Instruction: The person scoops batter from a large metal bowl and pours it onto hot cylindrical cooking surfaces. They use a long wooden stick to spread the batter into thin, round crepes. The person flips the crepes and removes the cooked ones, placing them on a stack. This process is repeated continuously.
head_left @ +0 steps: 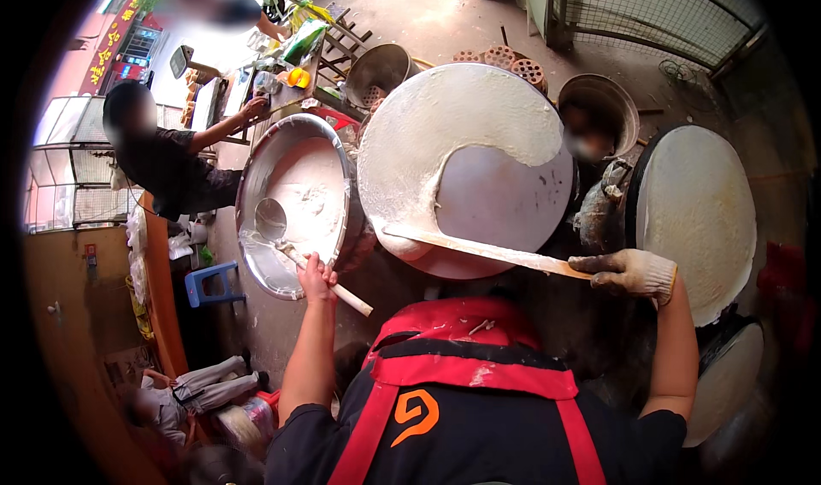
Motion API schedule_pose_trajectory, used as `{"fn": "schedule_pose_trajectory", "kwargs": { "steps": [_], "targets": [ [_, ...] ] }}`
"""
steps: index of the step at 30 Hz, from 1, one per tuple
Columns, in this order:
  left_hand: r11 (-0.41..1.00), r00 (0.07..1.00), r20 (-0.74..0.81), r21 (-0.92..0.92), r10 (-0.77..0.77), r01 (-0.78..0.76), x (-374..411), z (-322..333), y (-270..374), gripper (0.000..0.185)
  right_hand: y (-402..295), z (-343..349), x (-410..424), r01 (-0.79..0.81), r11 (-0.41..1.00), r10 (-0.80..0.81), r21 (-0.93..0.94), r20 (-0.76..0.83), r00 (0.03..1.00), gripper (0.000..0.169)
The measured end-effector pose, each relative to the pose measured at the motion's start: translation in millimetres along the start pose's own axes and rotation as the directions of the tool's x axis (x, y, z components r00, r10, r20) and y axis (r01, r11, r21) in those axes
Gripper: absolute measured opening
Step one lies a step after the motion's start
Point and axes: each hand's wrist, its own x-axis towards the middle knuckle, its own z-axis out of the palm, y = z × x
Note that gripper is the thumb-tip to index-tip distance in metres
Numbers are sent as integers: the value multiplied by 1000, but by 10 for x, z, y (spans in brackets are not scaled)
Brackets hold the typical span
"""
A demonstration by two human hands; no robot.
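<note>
A round griddle [507,209] lies before me, with pale batter [410,138] spread over it in a thick crescent; its middle and near right part show bare metal. My right hand [632,273], in a stained knit work glove, grips a long flat wooden spreader [487,249]. The spreader's far end touches the batter at the griddle's near left. With my bare left hand [317,280] I hold the pale handle of a ladle [270,219]. Its round bowl hangs over a wide metal basin [247,254] of white batter [308,196].
Two more griddles with pale sheets [696,215] [728,382] stand at right. Perforated coal briquettes [527,70] and metal buckets [385,61] [600,93] lie beyond. A person [173,158] works at a cluttered table at left, near a blue stool [215,284]. Another person [205,389] sits lower left.
</note>
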Motion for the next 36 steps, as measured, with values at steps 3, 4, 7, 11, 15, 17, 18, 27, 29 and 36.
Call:
{"fn": "schedule_pose_trajectory", "kwargs": {
  "steps": [3,4,7,11,15,17,18,27,29,36],
  "targets": [
    [1000,994,107,-12,-24,26,199,11,-56,12,163,496,-370,-138,851,188,507,-49,981,46],
    [999,990,139,-12,-35,38,250,36,-66,12,260,689,-412,-121,737,205,665,-49,977,50],
    [996,968,238,-20,-77,84,369,64,-64,11,227,1320,-330,29,674,167,738,-191,967,53],
    [985,934,329,-48,-140,164,481,-98,3,10,-274,2186,342,316,470,-1,824,-358,934,63],
    [974,886,422,-26,-193,224,699,-499,151,10,-938,2939,1241,344,835,14,430,-641,768,57],
    [981,890,426,-32,-160,192,779,-744,266,10,-692,3270,1660,-11,850,-501,-527,-814,294,49],
    [978,883,440,-47,-164,205,917,-963,296,9,-772,3386,1581,-204,871,-327,-447,-837,439,44],
    [979,858,490,-40,-157,202,1216,-1627,448,7,-753,4162,1837,-294,928,-148,-227,-952,268,33],
    [979,854,499,-46,-149,197,1154,-1589,431,7,-1037,4171,1815,-422,857,-79,-296,-884,460,38],
    [985,843,525,-47,-119,169,782,-1383,313,9,-474,3844,1036,-553,830,273,-66,-817,508,63]
  ]
}}
